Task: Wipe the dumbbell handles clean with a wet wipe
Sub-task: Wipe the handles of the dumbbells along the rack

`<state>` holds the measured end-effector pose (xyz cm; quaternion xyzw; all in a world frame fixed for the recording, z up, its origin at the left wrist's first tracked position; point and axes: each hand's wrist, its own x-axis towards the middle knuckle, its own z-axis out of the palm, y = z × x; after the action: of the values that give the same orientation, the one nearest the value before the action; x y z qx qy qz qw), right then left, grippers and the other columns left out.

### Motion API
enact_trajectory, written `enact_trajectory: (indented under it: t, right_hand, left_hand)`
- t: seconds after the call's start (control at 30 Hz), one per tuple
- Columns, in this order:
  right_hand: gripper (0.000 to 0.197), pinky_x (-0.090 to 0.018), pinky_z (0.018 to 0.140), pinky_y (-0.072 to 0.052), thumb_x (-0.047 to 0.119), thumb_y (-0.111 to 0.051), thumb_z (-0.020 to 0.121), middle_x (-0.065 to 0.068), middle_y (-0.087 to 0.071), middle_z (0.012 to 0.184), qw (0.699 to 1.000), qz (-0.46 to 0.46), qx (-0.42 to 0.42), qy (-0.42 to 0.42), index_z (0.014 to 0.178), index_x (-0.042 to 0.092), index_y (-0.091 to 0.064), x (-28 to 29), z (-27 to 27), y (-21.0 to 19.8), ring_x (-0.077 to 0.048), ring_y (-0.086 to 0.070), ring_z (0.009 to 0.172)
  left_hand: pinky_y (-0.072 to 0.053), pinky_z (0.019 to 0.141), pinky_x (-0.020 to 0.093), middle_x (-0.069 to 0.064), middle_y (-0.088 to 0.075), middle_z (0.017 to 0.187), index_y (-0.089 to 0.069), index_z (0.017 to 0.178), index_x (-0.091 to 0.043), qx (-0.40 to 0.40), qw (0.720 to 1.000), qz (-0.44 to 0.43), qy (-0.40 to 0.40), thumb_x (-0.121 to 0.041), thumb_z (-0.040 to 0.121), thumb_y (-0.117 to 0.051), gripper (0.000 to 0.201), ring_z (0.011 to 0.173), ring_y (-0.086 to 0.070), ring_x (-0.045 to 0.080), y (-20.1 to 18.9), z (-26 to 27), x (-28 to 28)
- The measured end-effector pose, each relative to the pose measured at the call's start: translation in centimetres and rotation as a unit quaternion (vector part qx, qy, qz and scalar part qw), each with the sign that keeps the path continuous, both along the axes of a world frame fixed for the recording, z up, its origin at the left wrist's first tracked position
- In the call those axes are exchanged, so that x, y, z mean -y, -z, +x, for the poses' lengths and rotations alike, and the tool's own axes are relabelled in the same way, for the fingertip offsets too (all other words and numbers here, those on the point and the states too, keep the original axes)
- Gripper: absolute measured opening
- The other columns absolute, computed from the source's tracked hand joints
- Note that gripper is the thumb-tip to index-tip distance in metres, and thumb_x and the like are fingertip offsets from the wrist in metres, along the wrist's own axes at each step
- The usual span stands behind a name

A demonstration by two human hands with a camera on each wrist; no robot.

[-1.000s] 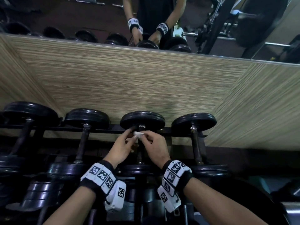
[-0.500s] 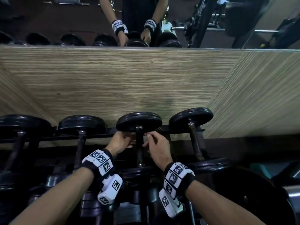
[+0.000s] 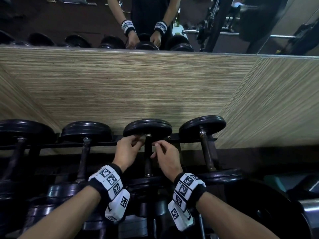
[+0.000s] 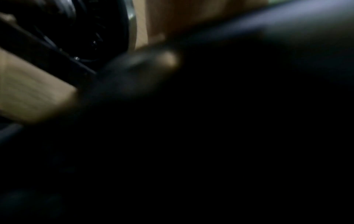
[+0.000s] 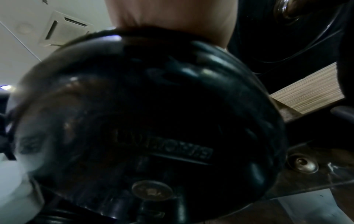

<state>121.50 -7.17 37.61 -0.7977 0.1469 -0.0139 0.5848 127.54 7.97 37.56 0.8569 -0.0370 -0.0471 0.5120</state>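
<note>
Black dumbbells lie in a row on a rack (image 3: 103,144). The third dumbbell's handle (image 3: 148,153) runs between my two hands, below its far plate (image 3: 147,127). My left hand (image 3: 138,139) is curled at the top of the handle, and its fingers pinch a small greyish wet wipe (image 3: 142,138). On the handle's right side, my right hand (image 3: 156,145) pinches thumb to forefinger on a pale bit that looks like the wipe's other end. A black plate (image 5: 153,121) fills the right wrist view. The left wrist view is dark and blurred.
Neighbouring dumbbells (image 3: 206,152) (image 3: 85,152) lie close on both sides. A wood-grain panel (image 3: 138,87) rises right behind the rack, with a mirror (image 3: 69,19) above it. Lower rack tiers hold more plates (image 3: 222,175) under my wrists.
A second ago both hands held the white wipe in plain sight in front of the handle. The hands have since parted to either side of the handle's top, and the wipe is mostly hidden.
</note>
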Motion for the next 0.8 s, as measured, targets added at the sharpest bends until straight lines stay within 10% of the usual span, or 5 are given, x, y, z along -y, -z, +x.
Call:
enact_trajectory:
  t: [0.13, 0.37, 0.47, 0.57, 0.8]
  right_hand:
    - [0.018, -0.022, 0.055, -0.045, 0.024, -0.052, 0.103, -0.003, -0.073, 0.071, 1.000, 0.004, 0.002, 0.000, 0.100, 0.024, -0.070, 0.0, -0.1, -0.1, -0.002, -0.054, 0.050]
    - [0.019, -0.022, 0.056, -0.046, 0.023, -0.051, 0.103, -0.002, -0.072, 0.067, 1.000, -0.004, 0.004, -0.001, 0.099, 0.022, -0.070, 0.0, -0.1, -0.2, -0.003, -0.055, 0.051]
    - [0.019, -0.022, 0.059, -0.048, 0.024, -0.051, 0.103, -0.002, -0.072, 0.067, 1.000, -0.005, 0.002, 0.000, 0.099, 0.021, -0.070, 0.1, -0.1, -0.2, -0.002, -0.055, 0.052]
    - [0.019, -0.020, 0.059, -0.048, 0.024, -0.051, 0.103, -0.002, -0.072, 0.068, 1.000, -0.008, 0.002, -0.001, 0.100, 0.021, -0.070, 0.1, -0.1, -0.3, -0.001, -0.055, 0.052]
    - [0.019, -0.019, 0.060, -0.048, 0.022, -0.053, 0.103, -0.003, -0.072, 0.067, 1.000, -0.015, -0.001, -0.005, 0.099, 0.018, -0.070, 0.0, 0.0, -0.4, -0.001, -0.056, 0.054]
  left_hand:
    - [-0.041, 0.075, -0.001, -0.018, -0.070, 0.087, -0.076, 0.103, -0.011, 0.059, 0.998, 0.017, 0.034, -0.003, 0.088, -0.069, 0.018, 0.080, -0.060, -0.023, 0.3, -0.8, -0.5]
    - [-0.045, 0.067, 0.020, -0.002, -0.069, 0.070, -0.070, 0.090, -0.010, -0.054, 0.994, 0.087, 0.036, -0.006, 0.092, -0.063, 0.009, 0.069, -0.063, 0.006, 1.3, 0.6, -0.9]
    - [-0.047, 0.052, 0.011, -0.010, -0.066, 0.058, -0.067, 0.089, 0.001, -0.144, 0.988, -0.033, 0.042, 0.005, 0.096, -0.052, 0.018, 0.052, -0.061, -0.003, 1.4, 1.0, -0.4]
    - [-0.057, 0.060, 0.016, 0.010, -0.071, 0.076, -0.065, 0.095, 0.005, -0.183, 0.971, -0.155, 0.003, 0.008, 0.098, -0.048, 0.018, 0.061, -0.070, 0.006, 1.1, 1.3, -0.3]
    - [-0.054, 0.076, 0.014, -0.013, -0.073, 0.076, -0.072, 0.097, -0.012, 0.007, 0.996, -0.067, 0.054, -0.006, 0.095, -0.062, 0.012, 0.072, -0.067, -0.005, -1.1, 0.5, -0.2]
